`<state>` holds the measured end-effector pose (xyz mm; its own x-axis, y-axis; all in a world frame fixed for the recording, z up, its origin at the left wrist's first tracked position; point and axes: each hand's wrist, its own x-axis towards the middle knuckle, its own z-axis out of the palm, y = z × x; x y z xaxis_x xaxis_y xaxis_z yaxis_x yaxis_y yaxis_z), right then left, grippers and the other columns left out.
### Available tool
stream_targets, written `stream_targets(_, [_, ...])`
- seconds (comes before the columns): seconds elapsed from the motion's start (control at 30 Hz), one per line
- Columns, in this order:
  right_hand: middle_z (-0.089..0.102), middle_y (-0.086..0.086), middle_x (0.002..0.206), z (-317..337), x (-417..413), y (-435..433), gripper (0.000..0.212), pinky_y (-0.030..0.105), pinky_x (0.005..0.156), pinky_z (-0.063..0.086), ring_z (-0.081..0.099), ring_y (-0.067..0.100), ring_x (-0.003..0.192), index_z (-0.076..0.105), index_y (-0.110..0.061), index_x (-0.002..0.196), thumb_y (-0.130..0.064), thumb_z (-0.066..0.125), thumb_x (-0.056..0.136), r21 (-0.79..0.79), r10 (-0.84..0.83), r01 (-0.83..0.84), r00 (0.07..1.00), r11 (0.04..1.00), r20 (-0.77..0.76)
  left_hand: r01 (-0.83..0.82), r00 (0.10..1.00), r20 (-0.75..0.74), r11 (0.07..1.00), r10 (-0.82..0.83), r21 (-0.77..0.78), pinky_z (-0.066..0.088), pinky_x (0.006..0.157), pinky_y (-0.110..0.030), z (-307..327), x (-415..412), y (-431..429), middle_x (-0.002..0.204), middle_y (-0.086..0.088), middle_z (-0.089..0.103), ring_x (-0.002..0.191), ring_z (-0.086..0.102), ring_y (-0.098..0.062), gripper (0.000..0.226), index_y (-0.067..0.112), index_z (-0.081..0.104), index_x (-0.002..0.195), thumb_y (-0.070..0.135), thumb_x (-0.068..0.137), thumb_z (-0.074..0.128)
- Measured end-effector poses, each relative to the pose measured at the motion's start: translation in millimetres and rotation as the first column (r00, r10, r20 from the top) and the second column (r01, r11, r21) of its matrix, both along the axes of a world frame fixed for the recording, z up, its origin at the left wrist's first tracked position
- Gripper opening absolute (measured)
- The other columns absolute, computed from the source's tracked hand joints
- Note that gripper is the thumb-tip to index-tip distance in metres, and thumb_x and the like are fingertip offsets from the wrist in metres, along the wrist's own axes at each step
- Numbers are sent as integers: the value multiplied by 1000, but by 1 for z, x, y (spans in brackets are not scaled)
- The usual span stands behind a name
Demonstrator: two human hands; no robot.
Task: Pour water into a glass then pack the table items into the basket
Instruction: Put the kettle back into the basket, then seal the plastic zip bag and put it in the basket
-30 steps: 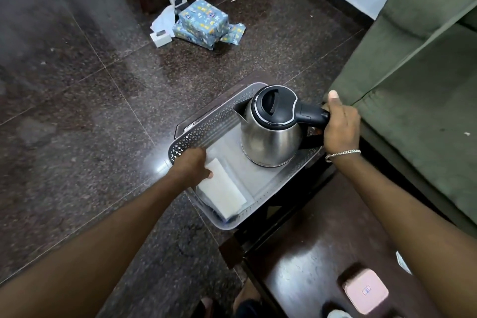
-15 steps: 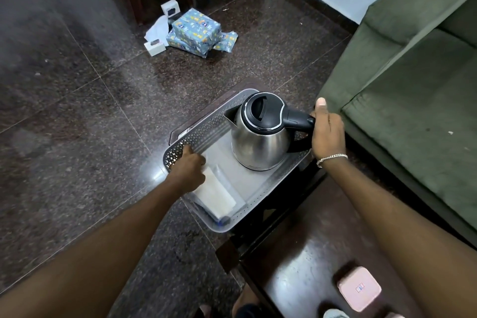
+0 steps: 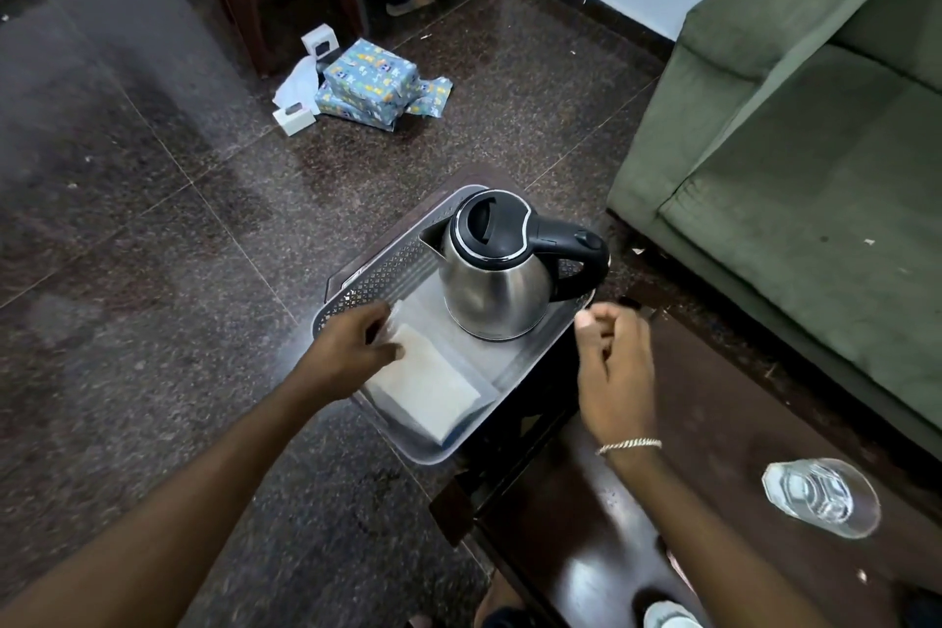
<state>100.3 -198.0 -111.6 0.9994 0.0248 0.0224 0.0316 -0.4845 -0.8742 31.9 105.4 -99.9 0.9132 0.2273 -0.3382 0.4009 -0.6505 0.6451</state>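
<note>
A steel kettle (image 3: 494, 291) with a black lid and handle stands upright inside the grey perforated basket (image 3: 380, 273), at its far end. A white packet in clear plastic (image 3: 433, 382) lies in the basket's near end. My left hand (image 3: 354, 349) grips the basket's left rim, its thumb beside the packet. My right hand (image 3: 614, 362) hovers just right of the basket, below the kettle handle, with loosely curled fingers that hold nothing. A clear glass (image 3: 820, 497) with water stands on the dark wooden table (image 3: 724, 413) at the right.
The basket rests at the table's far left corner, partly over the floor. A green sofa (image 3: 795, 158) fills the right side. Gift-wrapped parcels (image 3: 367, 84) and small white boxes (image 3: 293, 117) lie on the granite floor near wooden chair legs (image 3: 244, 0).
My right hand has let go of the kettle handle and drawn back toward me. The kettle now stands on its own in the basket. The view has shifted, and the glass has come into sight.
</note>
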Motion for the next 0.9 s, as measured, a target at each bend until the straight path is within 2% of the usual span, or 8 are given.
stream_targets(0.1, [66,5,85,6,-26,10,43,35,66,58,64,14,66,60,-25,97,-66,50,93,108,22,22,922,994,-387,16,993,114,991,-1,-133,52,73,-48,31,-10,-15,84,-22,62,74,58,-34,22,3,59,90,7,86,81])
stream_targets(0.2, [70,13,75,25,-45,12,65,30,47,54,67,22,55,61,-22,106,-80,50,78,298,142,189,571,936,-808,98,933,350,995,-83,-25,38,61,-22,67,-16,-43,73,7,46,66,44,-9,35,24,46,77,20,85,80])
stream_targets(0.33, [76,25,96,52,-52,-8,86,31,55,57,76,33,76,61,-20,122,-90,46,74,509,405,329,337,795,-850,258,761,586,959,-277,118,47,74,-20,106,-23,-100,102,15,60,91,63,-9,44,34,51,89,-5,82,72])
stream_targets(0.43, [74,24,110,72,-47,-33,76,33,61,60,74,29,81,65,-13,127,-72,61,79,611,442,450,430,651,-787,326,611,663,901,-432,287,49,91,-34,110,-28,-142,113,0,62,116,64,-24,28,22,54,93,-6,91,54])
stream_targets(0.5, [71,23,118,83,-42,-57,69,47,83,60,72,33,94,62,-3,131,-44,75,78,665,384,517,551,539,-740,386,515,673,845,-531,371,46,96,-39,108,-29,-168,114,0,64,128,58,-26,21,20,55,95,2,99,45])
stream_targets(0.67, [69,24,122,105,-28,-126,45,50,80,61,70,37,101,63,-1,128,-5,68,83,765,214,480,769,429,-603,584,436,597,717,-673,381,46,97,-48,104,-19,-225,132,-7,61,141,47,-30,17,17,63,96,11,82,72])
stream_targets(0.77, [69,25,122,109,-23,-167,42,53,92,56,69,38,104,64,-1,124,-2,65,82,747,109,474,807,466,-580,676,474,614,708,-631,205,44,103,-40,109,-10,-253,140,-6,54,140,48,-29,19,17,61,91,28,86,75])
stream_targets(0.9, [73,22,115,109,-24,-223,43,39,71,63,74,32,91,63,0,123,0,65,80,754,30,461,844,468,-535,561,720,591,806,-363,-188,44,93,-16,113,15,-302,124,1,56,119,60,-18,22,21,54,100,28,91,72])
